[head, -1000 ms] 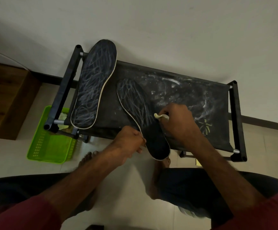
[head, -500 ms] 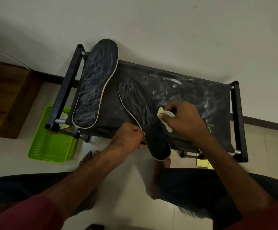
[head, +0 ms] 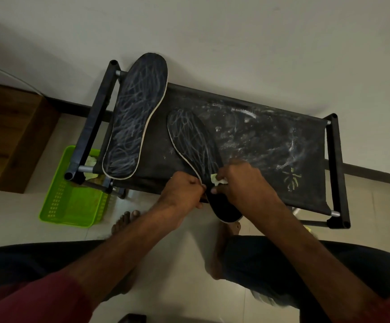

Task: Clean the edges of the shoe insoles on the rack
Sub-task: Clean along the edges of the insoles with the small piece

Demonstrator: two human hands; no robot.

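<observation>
Insole (head: 193,141) lies slanted on rack (head: 271,141), near end overhanging front. Left hand (head: 182,194) grip pinches its left edge; right hand (head: 243,185) grip clutches pale wipe (head: 217,179) against it.

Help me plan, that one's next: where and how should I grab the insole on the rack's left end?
Pinch its heel end, coming from the front, thumb on top, fingers beneath. The left insole lies across the rack, and that rounded end seems to overhang the front rail, nearest the left hand, which pinches the other insole while the right hand holds the cloth.
</observation>
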